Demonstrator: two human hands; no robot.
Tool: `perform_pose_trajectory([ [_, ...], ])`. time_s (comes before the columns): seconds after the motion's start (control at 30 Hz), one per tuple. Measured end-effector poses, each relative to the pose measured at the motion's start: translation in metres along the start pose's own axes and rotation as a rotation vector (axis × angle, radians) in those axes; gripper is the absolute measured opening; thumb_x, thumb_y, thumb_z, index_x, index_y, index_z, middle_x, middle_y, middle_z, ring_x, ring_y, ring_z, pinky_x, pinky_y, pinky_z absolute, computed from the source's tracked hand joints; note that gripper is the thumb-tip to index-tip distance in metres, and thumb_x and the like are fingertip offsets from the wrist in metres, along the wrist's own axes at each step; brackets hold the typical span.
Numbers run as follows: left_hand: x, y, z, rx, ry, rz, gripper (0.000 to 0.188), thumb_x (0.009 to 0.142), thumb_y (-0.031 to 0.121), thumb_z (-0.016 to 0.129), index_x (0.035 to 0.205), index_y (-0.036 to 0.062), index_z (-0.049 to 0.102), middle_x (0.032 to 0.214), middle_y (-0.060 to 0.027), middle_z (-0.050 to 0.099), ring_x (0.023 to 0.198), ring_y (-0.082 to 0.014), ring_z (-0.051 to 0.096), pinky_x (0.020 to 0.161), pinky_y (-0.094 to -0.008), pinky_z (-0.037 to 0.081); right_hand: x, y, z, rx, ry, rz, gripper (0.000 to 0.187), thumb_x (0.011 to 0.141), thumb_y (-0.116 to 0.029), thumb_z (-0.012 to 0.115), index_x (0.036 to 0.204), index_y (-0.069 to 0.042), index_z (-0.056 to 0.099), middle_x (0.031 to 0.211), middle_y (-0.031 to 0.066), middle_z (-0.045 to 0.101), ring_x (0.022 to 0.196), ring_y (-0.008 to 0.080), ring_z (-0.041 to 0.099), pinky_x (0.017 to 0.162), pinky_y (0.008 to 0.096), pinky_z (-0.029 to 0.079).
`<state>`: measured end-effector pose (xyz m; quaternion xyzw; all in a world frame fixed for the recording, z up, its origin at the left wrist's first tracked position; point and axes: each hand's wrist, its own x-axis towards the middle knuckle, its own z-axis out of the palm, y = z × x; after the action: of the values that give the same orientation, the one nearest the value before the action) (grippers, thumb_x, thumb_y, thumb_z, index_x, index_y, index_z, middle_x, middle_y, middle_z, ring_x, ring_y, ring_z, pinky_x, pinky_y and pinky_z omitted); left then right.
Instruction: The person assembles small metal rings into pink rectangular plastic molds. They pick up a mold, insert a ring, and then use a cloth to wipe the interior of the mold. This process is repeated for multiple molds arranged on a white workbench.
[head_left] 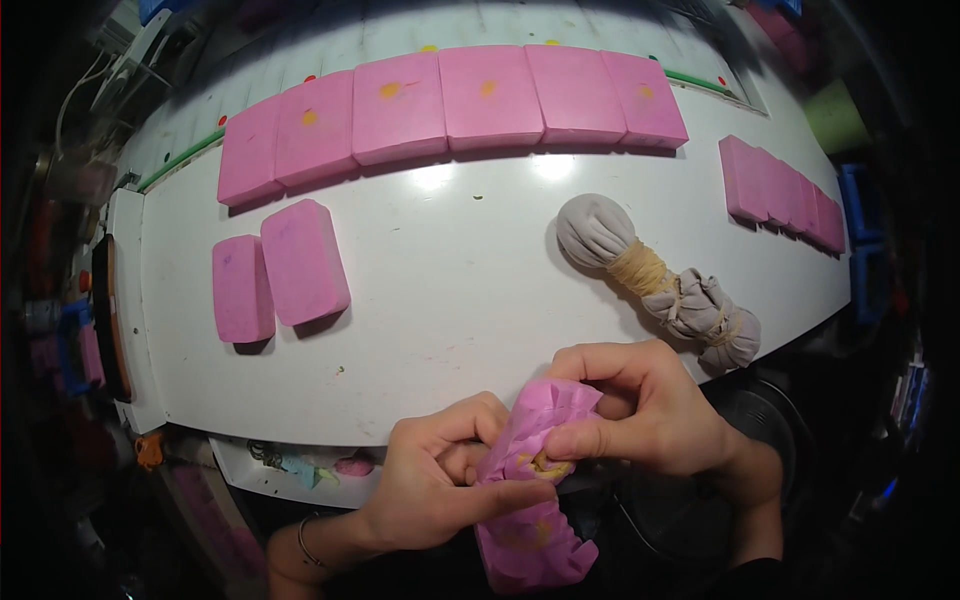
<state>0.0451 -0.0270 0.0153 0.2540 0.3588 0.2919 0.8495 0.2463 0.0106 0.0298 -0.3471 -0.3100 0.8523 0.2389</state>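
Near the front edge of the table, both of my hands grip a soft pink piece [530, 520] with crumpled, uneven edges. It is bent or parted, and a small yellow lump [545, 466] shows at the opening. My left hand [425, 480] holds it from the left, its thumb stretched along the pink surface. With its thumb pressed beside the yellow lump, my right hand [645, 410] pinches the upper part. Just beyond the right hand lies a grey cloth bundle [655, 275], rounded at one end and bound with pale yellow bands. Whether the pink piece is one part or two I cannot tell.
Several pink blocks [490, 95] stand side by side along the far edge, some with yellow spots. Two more pink blocks [305, 262] sit at the left, and a row of smaller ones [780, 192] at the right. An open drawer [240, 470] with scraps juts out below the white tabletop [420, 300].
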Motion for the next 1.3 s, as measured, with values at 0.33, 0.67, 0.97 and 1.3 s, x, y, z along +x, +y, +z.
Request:
perform_pose_trajectory([
  [0.33, -0.002, -0.005, -0.003, -0.042, -0.031, 0.081, 0.019, 0.079, -0.005, 0.066, 0.092, -0.0053, 0.053, 0.096, -0.0067, 0.054, 0.085, -0.0087, 0.058, 0.071, -0.0189, 0.047, 0.003, 0.001, -0.006, 0.102, -0.057, 0.016, 0.029, 0.083, -0.002, 0.063, 0.109, 0.007, 0.052, 0.096, 0.0094, 0.062, 0.088, 0.0111, 0.059, 0.077, 0.0228, 0.049],
  [0.67, -0.001, -0.006, -0.004, -0.024, -0.017, 0.069, 0.02, 0.079, -0.005, 0.065, 0.094, -0.004, 0.052, 0.094, -0.0065, 0.057, 0.082, -0.007, 0.058, 0.07, -0.0179, 0.047, -0.003, -0.001, 0.007, -0.105, 0.084, -0.07, 0.025, 0.083, -0.003, 0.064, 0.105, 0.005, 0.054, 0.092, 0.0058, 0.059, 0.083, 0.0086, 0.057, 0.073, 0.0211, 0.048],
  [0.97, 0.004, -0.003, 0.011, -0.127, 0.091, 0.074, 0.029, 0.08, -0.008, 0.062, 0.105, -0.008, 0.048, 0.099, -0.0132, 0.059, 0.092, -0.0174, 0.061, 0.082, -0.0275, 0.052, -0.006, -0.002, 0.013, -0.756, 0.243, -0.379, 0.025, 0.076, -0.008, 0.07, 0.096, 0.002, 0.059, 0.081, 0.0068, 0.054, 0.072, 0.0126, 0.053, 0.063, 0.0229, 0.044],
  [1.3, 0.0, -0.007, 0.007, -0.066, 0.125, 0.141, 0.028, 0.079, -0.01, 0.062, 0.103, -0.0081, 0.049, 0.1, -0.0116, 0.057, 0.091, -0.0171, 0.06, 0.081, -0.0285, 0.052, -0.008, 0.024, 0.003, -0.293, 0.125, -0.3, 0.028, 0.079, -0.003, 0.068, 0.104, 0.002, 0.055, 0.095, 0.0048, 0.053, 0.08, 0.0081, 0.053, 0.067, 0.0207, 0.045],
])
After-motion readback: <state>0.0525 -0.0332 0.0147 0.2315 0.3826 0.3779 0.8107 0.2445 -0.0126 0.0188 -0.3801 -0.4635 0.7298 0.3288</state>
